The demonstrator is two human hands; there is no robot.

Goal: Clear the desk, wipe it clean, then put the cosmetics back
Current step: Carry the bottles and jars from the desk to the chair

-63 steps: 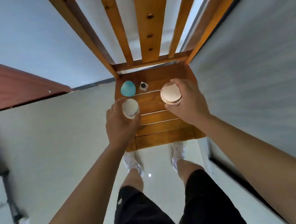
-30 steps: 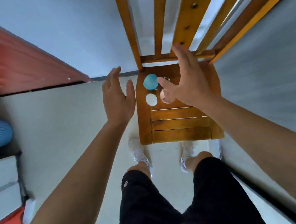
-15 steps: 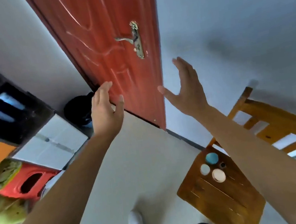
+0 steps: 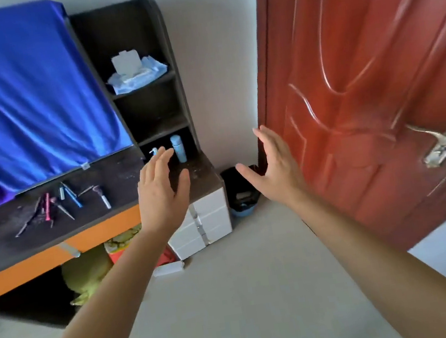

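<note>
A dark desk [image 4: 1, 245] with an orange front edge stands at the left. Several brushes and pens [image 4: 59, 205] lie scattered on its top. A light blue bottle [image 4: 178, 148] and a small pump bottle [image 4: 153, 152] stand in the lowest shelf compartment at the desk's right end. My left hand [image 4: 161, 192] hovers with straight fingers in front of that end, holding nothing. Further right, my right hand [image 4: 273, 167] is raised with fingers spread and is also empty.
A pack of wet wipes [image 4: 135, 72] lies on an upper shelf. Blue cloth [image 4: 17, 98] covers the desk's back. White drawers [image 4: 209, 223] sit under the desk's right end, a dark bin [image 4: 239, 192] beside them. A red door [image 4: 363, 90] stands open at right.
The view has swung left from the wooden chair, where both jars were set down, to the desk. Both hands stay empty and raised, now in front of the desk.
</note>
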